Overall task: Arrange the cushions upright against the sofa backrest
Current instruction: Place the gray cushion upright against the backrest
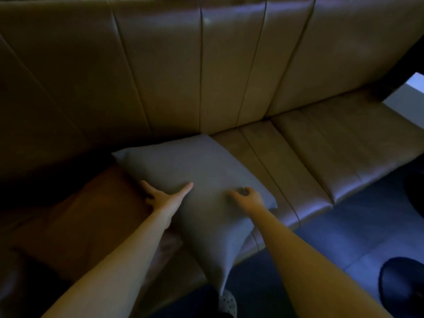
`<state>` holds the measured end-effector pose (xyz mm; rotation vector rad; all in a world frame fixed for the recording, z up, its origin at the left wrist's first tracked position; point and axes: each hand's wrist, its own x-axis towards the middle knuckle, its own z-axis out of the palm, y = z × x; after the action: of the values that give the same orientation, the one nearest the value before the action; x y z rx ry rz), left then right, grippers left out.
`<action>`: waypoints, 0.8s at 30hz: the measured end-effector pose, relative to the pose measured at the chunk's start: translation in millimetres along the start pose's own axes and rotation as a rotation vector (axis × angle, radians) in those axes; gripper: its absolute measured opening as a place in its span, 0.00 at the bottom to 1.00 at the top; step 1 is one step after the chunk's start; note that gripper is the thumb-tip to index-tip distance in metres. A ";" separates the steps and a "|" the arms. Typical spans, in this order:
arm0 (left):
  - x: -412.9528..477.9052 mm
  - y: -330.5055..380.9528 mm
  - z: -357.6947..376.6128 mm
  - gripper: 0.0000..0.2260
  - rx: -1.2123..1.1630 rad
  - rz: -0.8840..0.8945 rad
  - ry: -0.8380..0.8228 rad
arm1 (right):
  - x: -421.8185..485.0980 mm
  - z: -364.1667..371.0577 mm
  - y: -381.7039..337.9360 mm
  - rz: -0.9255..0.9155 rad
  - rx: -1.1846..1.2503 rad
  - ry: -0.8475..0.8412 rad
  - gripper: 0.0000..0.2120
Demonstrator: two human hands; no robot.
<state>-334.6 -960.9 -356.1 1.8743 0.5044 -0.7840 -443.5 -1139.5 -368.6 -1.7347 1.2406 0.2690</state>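
Observation:
A grey square cushion (188, 171) lies flat on the brown leather sofa seat (321, 143), one corner hanging over the front edge. My left hand (164, 196) grips its left edge, thumb on top and fingers tucked under. My right hand (249, 198) presses on its near right part with fingers curled into the fabric. An orange-brown cushion (91, 214) lies flat to the left, partly under the grey one and my left arm. The sofa backrest (206, 65) rises just behind the grey cushion.
The room is dim. Blue-grey floor (344, 244) runs in front of the sofa. A dark round object (401, 281) sits on the floor at the lower right. A spotted slipper (227, 304) shows at the bottom edge.

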 end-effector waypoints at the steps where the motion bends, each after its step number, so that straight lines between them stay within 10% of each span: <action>1: 0.1 1.4 6.5 0.62 -0.016 -0.007 0.039 | 15.4 -6.6 5.2 -0.011 -0.013 -0.019 0.38; 13: 16.6 -7.4 20.3 0.63 -0.157 0.103 0.180 | 140.4 -40.4 32.8 -0.017 -0.076 -0.167 0.66; 24: 1.7 -2.1 38.5 0.59 -0.242 0.259 0.176 | 147.4 -55.6 37.7 0.045 0.008 -0.197 0.69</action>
<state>-346.1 -995.1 -369.8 1.7455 0.4332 -0.3718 -424.9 -1275.2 -455.1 -1.6326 1.1359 0.4492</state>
